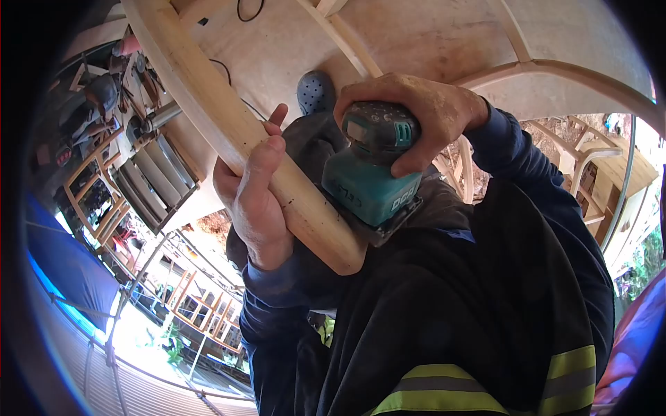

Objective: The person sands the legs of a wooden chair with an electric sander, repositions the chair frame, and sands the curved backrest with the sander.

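Left hand (258, 194): fingers clamped round long, pale wooden rail (318, 211) slanting toward person's torso (430, 305) | right hand (433, 111): fingers clamped on teal-and-black power sander (364, 182) beside rail's near end | sanding apparently underway; rail dark-flecked, finished extent unclear

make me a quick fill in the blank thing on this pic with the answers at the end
1. The left hand holds a long bar made of ____.
2. In the picture, the power sander in the right hand lies to the ____ of the bar.
3. The clog is pierced by small ____.

Missing words: wood; right; holes
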The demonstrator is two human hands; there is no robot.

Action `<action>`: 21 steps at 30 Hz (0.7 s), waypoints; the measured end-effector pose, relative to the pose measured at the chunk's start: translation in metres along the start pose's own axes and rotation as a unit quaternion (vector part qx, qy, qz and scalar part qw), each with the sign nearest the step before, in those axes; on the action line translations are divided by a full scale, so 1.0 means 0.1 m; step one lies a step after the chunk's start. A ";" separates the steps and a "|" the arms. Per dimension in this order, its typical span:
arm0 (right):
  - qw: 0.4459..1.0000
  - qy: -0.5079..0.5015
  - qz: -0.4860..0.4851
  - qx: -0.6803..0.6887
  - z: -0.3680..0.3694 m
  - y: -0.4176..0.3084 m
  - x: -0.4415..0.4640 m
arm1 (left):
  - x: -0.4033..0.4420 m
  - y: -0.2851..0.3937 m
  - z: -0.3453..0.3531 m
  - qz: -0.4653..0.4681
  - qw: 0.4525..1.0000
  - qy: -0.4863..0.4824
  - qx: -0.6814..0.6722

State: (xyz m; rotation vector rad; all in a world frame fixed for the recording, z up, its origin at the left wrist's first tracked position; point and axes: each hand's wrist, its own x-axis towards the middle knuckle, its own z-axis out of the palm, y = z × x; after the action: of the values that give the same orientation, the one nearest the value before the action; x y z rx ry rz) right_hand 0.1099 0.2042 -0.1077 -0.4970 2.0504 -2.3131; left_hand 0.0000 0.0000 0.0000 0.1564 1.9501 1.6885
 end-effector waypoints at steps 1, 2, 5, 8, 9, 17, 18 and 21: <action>0.999 -0.008 0.018 0.025 0.00 -0.03 0.01 | -0.03 0.02 0.01 0.000 1.000 0.001 0.001; 0.998 -0.015 0.036 0.049 0.01 -0.05 0.02 | -0.06 0.04 0.03 0.000 1.000 0.000 0.003; 0.998 -0.049 0.029 0.039 -0.07 0.11 0.24 | 0.06 0.02 0.01 0.005 1.000 0.004 0.005; 0.999 -0.038 -0.012 0.006 -0.07 0.25 0.37 | 0.07 0.01 0.01 0.010 1.000 -0.007 0.009; 0.999 -0.039 0.000 0.007 -0.06 0.27 0.41 | 0.07 -0.01 0.00 0.012 1.000 -0.013 0.013; 0.983 0.040 0.015 -0.176 -0.15 0.28 0.20 | 0.13 -0.03 -0.03 0.040 0.998 -0.028 0.051; 0.980 0.078 0.008 -0.184 -0.16 0.22 0.01 | 0.10 -0.01 0.01 0.032 0.998 -0.006 0.055; 0.949 0.214 0.058 -0.224 -0.14 0.04 -0.56 | 0.04 -0.02 0.02 -0.007 0.998 0.032 0.053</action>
State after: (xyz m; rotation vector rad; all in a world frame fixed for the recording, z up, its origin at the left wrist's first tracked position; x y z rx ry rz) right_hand 0.1586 0.2288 -0.1255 0.1515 2.7323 -2.0148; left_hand -0.0018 0.0030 -0.0037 0.1288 2.0848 1.5999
